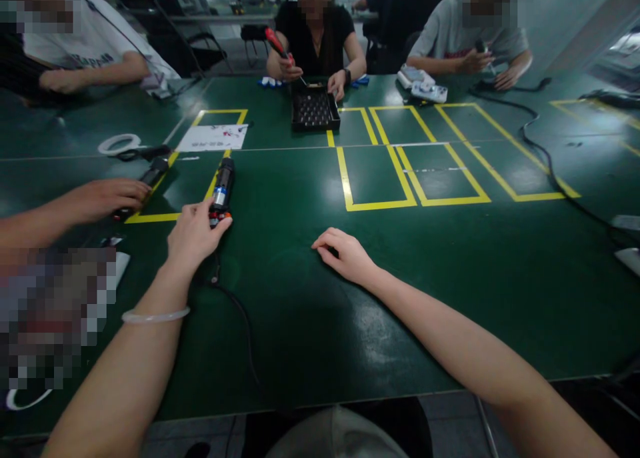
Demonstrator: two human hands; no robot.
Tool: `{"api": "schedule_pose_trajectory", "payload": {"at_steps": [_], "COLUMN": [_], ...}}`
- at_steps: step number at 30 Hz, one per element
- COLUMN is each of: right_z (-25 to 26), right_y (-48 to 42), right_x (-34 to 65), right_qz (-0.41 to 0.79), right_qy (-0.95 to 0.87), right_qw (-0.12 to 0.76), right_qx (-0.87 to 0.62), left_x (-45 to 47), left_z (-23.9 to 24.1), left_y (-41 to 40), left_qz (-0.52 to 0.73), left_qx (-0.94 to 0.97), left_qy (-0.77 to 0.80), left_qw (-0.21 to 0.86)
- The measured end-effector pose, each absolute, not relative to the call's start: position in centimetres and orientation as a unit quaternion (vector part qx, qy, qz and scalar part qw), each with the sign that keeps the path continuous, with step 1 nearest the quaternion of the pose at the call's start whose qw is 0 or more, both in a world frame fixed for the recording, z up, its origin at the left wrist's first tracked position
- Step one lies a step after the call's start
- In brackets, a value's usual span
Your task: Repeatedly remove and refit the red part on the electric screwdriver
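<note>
My left hand point(195, 238) is closed on the near end of a black cylindrical tool point(223, 183), which lies on the green table and points away from me. The tool has a blue and silver label and red-orange parts by my thumb; it resembles an electric screwdriver, though its exact kind is unclear. A black cord point(240, 305) runs from below the hand toward the table's front edge. My right hand point(345, 255) rests on the table to the right, thumb and forefinger tips together, with nothing visible between them.
A co-worker's hand point(117, 197) at left touches a similar dark tool point(156, 170). Across the table, another person holds a red-handled tool point(275, 41) over a black tray point(315, 123). Yellow tape outlines point(383, 207), a white sheet point(213, 138) and a tape roll point(119, 144) are on the table.
</note>
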State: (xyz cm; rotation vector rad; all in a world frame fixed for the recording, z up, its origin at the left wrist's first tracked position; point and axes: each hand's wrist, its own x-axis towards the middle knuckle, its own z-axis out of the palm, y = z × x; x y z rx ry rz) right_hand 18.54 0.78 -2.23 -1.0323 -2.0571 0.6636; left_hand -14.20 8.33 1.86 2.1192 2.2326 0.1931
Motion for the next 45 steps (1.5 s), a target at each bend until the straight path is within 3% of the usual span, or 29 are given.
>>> {"api": "schedule_pose_trajectory", "payload": {"at_steps": [9,16,22,28,32,36,40,43,45], "right_z": [-2.3,-2.7,-3.0,-1.8,-1.2,-1.9,-3.0,-3.4,-3.4], "right_y": [1.1,1.8,3.0,5.1,6.7,7.0,6.6,6.5,6.4], "right_x": [18.6,18.8,18.6,17.7,16.8,16.3,16.5,16.6,16.6], "right_qz": [0.333,0.432,0.513,0.51,0.412,0.339,0.355,0.383,0.399], "right_qy": [-0.737,-0.672,-0.623,-0.615,-0.646,-0.675,-0.673,-0.66,-0.653], "right_qw": [0.409,0.413,0.401,0.333,0.297,0.349,0.405,0.432,0.441], "right_qx": [-0.422,-0.437,-0.433,-0.501,-0.569,-0.555,-0.507,-0.48,-0.469], "left_x": [-19.9,-19.7,-19.3,-19.3,-19.0,-18.7,-17.6,-15.0,-12.4], "left_z": [1.5,1.0,0.9,0.9,0.6,0.7,1.2,1.4,1.1], "left_y": [10.0,9.7,9.4,9.5,9.4,9.2,8.8,8.4,7.8], "left_qz": [0.034,0.067,0.062,0.063,0.06,0.052,0.088,0.185,0.241], "left_qx": [0.629,0.651,0.654,0.646,0.646,0.645,0.651,0.698,0.734], "left_qy": [0.776,0.75,0.748,0.754,0.752,0.75,0.739,0.689,0.629], "left_qw": [-0.003,-0.09,-0.094,-0.098,-0.115,-0.138,-0.146,-0.067,0.09]}}
